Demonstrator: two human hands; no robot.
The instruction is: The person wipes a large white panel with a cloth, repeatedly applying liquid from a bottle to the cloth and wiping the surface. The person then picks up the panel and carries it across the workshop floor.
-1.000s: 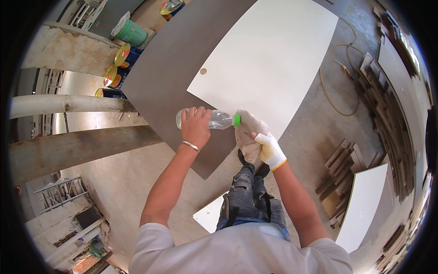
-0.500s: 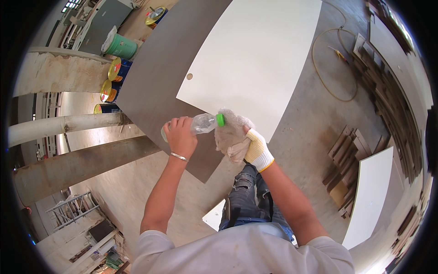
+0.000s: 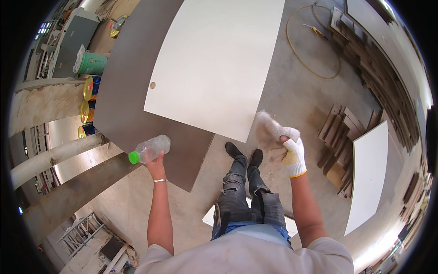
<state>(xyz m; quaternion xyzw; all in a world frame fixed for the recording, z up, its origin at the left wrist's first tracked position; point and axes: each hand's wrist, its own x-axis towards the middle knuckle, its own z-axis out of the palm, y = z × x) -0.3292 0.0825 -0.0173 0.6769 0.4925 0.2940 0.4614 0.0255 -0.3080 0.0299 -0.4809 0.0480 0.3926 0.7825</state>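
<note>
Overall, one bottle (image 3: 153,148), one cloth (image 3: 273,128), two hands (image 3: 156,169), one glove (image 3: 294,156)

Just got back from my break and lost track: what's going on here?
The person's bare left hand is holding a clear plastic bottle on its side, its green cap pointing left, above a brown board. The gloved right hand grips a pale cloth, blurred, just right of the near corner of a large white panel. That panel lies over the brown board, and neither hand is touching it.
</note>
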